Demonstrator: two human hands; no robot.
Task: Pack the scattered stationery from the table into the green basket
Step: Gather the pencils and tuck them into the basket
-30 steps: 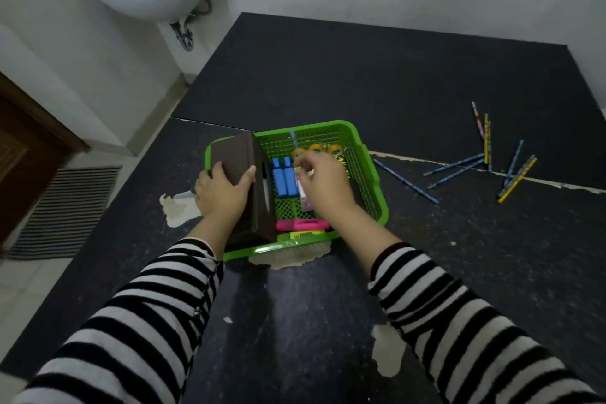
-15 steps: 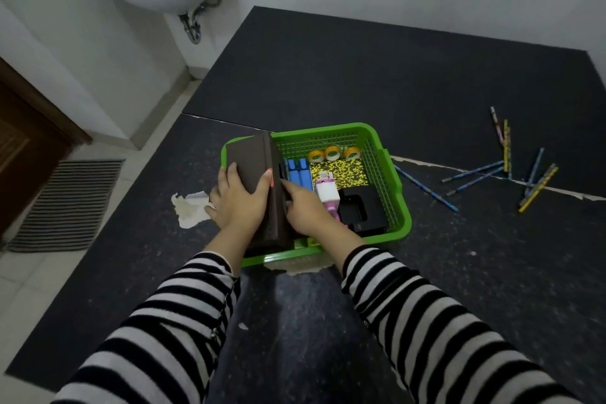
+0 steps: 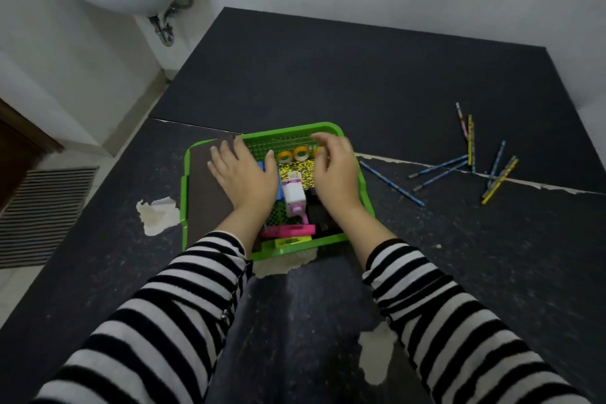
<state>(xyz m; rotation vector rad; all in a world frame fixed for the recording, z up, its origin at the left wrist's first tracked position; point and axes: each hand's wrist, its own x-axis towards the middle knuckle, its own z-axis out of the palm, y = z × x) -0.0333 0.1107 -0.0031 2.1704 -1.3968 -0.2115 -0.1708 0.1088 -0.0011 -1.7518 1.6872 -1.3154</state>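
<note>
Green basket (image 3: 186, 174) sits on the dark counter (image 3: 393, 92) straight in front of the person, and most of the stationery already lies inside it. A brown notebook (image 3: 203, 197) lies flat along the basket's left side. The left grip (image 3: 244, 175) presses down on it with straight, spread fingers and holds nothing. The flat palm looks meant to seat the cover level, so the book takes up floor space rather than height.

In the basket's middle are a white-and-pink item (image 3: 294, 193) and a yellow speckled pad (image 3: 296, 168). Rolls of tape (image 3: 288, 156) sit against the far wall, and a pink highlighter (image 3: 288, 230) lies along the near wall.

The right grip (image 3: 334, 170) hovers over the basket's right side with loosely curved fingers and nothing visible in it. It is blurred, so I cannot tell whether its fingertips touch the tape. It seems placed to steady or shuffle the small pieces beside the notebook.

The packing is not finished. One pencil (image 3: 392, 183) lies on the counter just right of the basket, and more pencils (image 3: 438, 167) lie farther right, well apart from it. These look like the next things to gather. Being thin and round, they may roll, so taking them as a bundle would likely serve best.
</note>
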